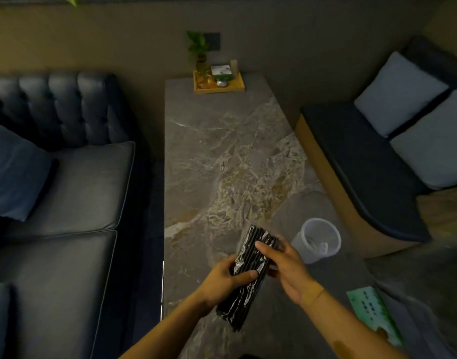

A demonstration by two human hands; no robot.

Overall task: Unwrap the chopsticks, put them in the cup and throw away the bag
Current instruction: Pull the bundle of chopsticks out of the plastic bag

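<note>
Both hands hold a pack of black chopsticks [248, 270], sealed in a clear bag, above the near end of the marble worktop [222, 156]. The left hand [230, 281] is closed around the pack's middle, thumb across the top. The right hand [284, 265] grips the far end, fingers curled around it. A clear cup [318, 242] stands just right of the hands. A green sheet [375, 312] lies near the right forearm.

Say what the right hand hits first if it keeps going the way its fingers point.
The right hand points up-left, and its fingers already lie on the wrapped bundle of black chopsticks, which the left hand grips lower down. So it meets the bundle first; beyond that only bare marble table shows.
</note>
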